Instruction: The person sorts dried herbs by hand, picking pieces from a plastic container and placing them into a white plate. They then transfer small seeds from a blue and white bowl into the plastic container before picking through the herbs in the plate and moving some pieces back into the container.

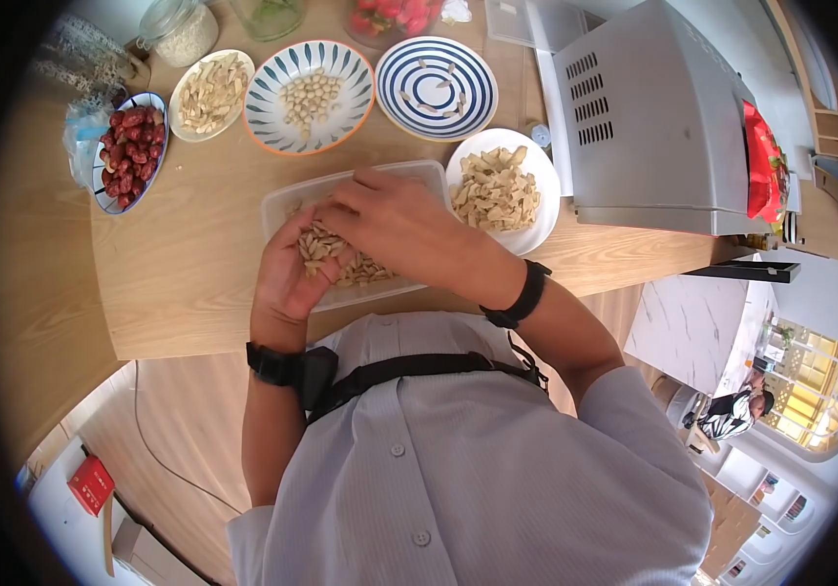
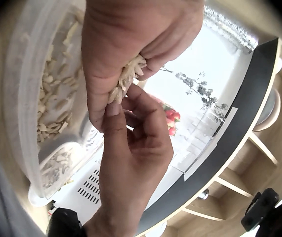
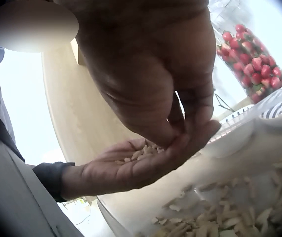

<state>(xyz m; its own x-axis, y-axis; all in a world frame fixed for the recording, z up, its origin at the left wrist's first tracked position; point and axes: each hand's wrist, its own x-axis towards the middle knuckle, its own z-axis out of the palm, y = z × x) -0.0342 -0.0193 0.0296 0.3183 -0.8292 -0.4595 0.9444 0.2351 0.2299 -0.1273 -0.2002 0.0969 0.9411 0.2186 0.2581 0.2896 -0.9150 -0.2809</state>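
My left hand [image 1: 287,278] is cupped, palm up, over the translucent plastic tub [image 1: 431,174], its fingers curled round a heap of pale, seed-like pieces [image 1: 316,246]. From the right, my right hand [image 1: 395,220] reaches across and covers part of that heap. In the left wrist view, the right hand's thumb and fingertips [image 2: 113,109] pinch at a piece on the heap's lower end. The right wrist view has the same fingers dipping into the left palm. More pale pieces [image 3: 225,217] lie in the tub below both hands.
Behind the tub stand a blue-ringed plate [image 1: 482,88] with a few pieces, a patterned bowl [image 1: 261,107] of round pale seeds, a white plate of slices [image 1: 209,93] and red dates [image 1: 131,156]. Dried chips [image 1: 497,190] lie right, beside a grey appliance [image 1: 653,127]. A person [image 1: 736,415] is far right.
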